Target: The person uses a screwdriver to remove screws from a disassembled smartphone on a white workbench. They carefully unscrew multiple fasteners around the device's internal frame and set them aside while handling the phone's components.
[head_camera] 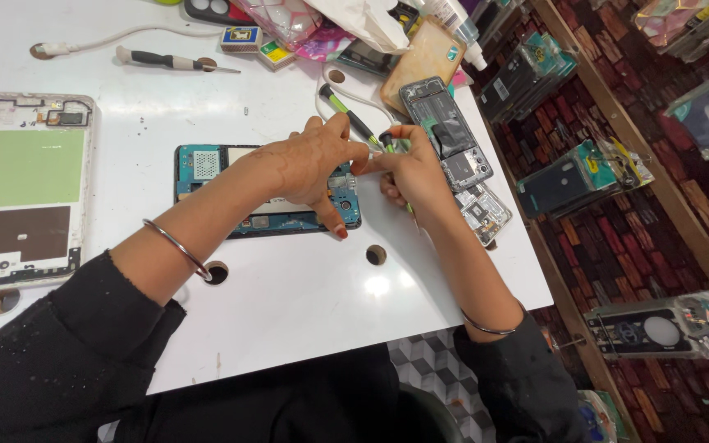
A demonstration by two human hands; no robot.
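Blue circuit board point(264, 193) under left hand point(309, 164), right hand point(412, 172) grip holding green screwdriver point(389, 146), white table point(305, 295).

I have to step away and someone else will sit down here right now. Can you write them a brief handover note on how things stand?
Left hand: resting on the opened device with the blue circuit board, fingertips meeting the right hand's.
Right hand: gripping a green-handled screwdriver at the device's right edge.
Nearby: a second green screwdriver, a black-handled screwdriver, two opened phones to the right, a white back cover to the left, all on the white table.
Done: device is open, board exposed.
Left: cover still off.
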